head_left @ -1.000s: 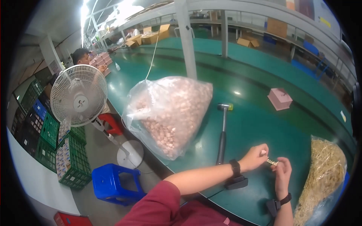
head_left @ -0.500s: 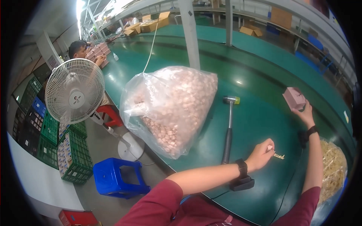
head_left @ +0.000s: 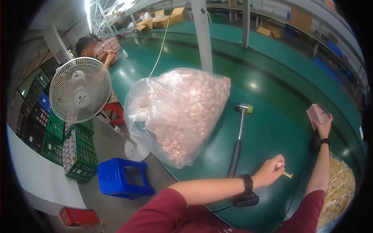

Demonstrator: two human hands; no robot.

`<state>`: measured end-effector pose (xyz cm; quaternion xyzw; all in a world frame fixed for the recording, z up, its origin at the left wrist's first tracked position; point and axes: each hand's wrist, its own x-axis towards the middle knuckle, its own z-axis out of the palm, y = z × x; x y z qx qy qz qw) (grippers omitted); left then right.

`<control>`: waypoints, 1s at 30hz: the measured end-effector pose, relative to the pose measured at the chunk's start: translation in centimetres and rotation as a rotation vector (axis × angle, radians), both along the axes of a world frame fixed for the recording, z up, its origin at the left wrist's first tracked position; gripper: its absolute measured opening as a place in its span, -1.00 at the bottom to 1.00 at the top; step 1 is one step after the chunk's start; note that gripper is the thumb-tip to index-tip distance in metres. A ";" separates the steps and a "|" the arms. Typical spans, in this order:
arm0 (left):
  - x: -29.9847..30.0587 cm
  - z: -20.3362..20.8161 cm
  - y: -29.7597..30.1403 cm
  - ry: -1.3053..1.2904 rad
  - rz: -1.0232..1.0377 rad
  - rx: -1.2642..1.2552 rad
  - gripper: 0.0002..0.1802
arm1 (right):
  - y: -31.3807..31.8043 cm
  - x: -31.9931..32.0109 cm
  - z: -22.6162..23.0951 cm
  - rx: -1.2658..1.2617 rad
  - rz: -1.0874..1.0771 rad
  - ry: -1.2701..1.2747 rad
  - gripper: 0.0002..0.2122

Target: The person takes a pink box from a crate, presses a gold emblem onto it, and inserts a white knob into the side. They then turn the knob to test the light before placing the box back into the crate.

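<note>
My left hand (head_left: 269, 172) is closed around a small pale-pink piece (head_left: 279, 165), low over the green tabletop. A thin gold lettering cut-out (head_left: 287, 175) sticks out beside its fingertips; whether it is held or lies on the table I cannot tell. Farther to the right, my right hand (head_left: 323, 126) grips a pink block (head_left: 317, 115) with a dark mark on one face. Left of my left hand lies a mallet (head_left: 237, 139) with a black grip and a yellow-green face. A big clear bag (head_left: 182, 112) full of small pink pieces stands farther left.
Another clear bag (head_left: 337, 186) with gold pieces sits at the right edge. A metal post (head_left: 202, 37) rises behind the pink pieces. On the left are a white fan (head_left: 81, 90), a blue stool (head_left: 125, 178) and green crates (head_left: 81, 157). A co-worker (head_left: 91, 48) sits at the far left.
My right hand has moved a little right and nearer with the pink block. My left hand keeps its hold with only slight movement. The whole view has shifted slightly.
</note>
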<state>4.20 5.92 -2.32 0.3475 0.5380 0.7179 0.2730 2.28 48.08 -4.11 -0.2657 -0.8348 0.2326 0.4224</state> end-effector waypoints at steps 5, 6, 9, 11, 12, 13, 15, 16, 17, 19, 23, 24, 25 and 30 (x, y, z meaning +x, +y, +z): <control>-0.4 0.5 -0.5 -0.003 -0.018 -0.058 -0.86 | -4.2 1.0 3.4 -0.152 -0.091 0.043 -0.10; -0.4 0.6 -0.5 0.002 -0.010 -0.054 -0.86 | -4.8 1.3 4.2 -0.152 -0.103 0.046 -0.10; -0.3 0.5 0.0 -0.004 -0.019 -0.044 -0.86 | -6.6 2.8 6.7 -0.069 0.003 0.100 -0.08; -0.4 0.3 0.1 -0.031 -0.006 -0.043 -0.87 | -8.3 4.0 8.1 -0.069 0.083 0.157 -0.07; -0.4 0.3 0.2 -0.029 -0.018 -0.037 -0.87 | -9.3 4.6 8.9 -0.071 0.175 0.211 -0.07; -0.4 0.3 0.2 -0.057 -0.004 -0.018 -0.88 | -10.5 5.1 9.6 -0.075 0.272 0.265 -0.07; -0.4 0.2 0.4 -0.114 0.027 0.017 -0.89 | -13.7 6.6 10.8 -0.088 0.302 0.281 -0.07; -0.7 0.2 0.1 -0.110 0.034 0.020 -0.89 | -15.8 7.1 11.3 -0.106 0.352 0.295 -0.06; -0.6 0.2 0.1 -0.117 0.044 0.028 -0.89 | -17.8 8.4 11.9 -0.115 0.387 0.305 -0.06; -0.7 0.1 -0.2 -0.123 0.084 0.032 -0.90 | -21.9 10.2 12.3 -0.171 0.385 0.326 -0.06; -0.3 -1.1 0.3 -0.156 0.290 0.070 -0.91 | -26.9 13.7 9.9 -0.382 0.451 0.416 -0.11; -0.5 -1.4 0.1 -0.160 0.297 0.060 -0.91 | -29.0 14.2 10.1 -0.609 0.461 0.485 -0.14; -0.1 -1.3 -0.7 -0.165 0.339 0.062 -0.91 | -30.8 15.7 9.6 -0.858 0.459 0.530 -0.17; -1.7 -0.1 0.6 -0.141 0.370 0.124 -0.92 | -29.4 18.3 3.4 -0.958 0.491 0.634 -0.21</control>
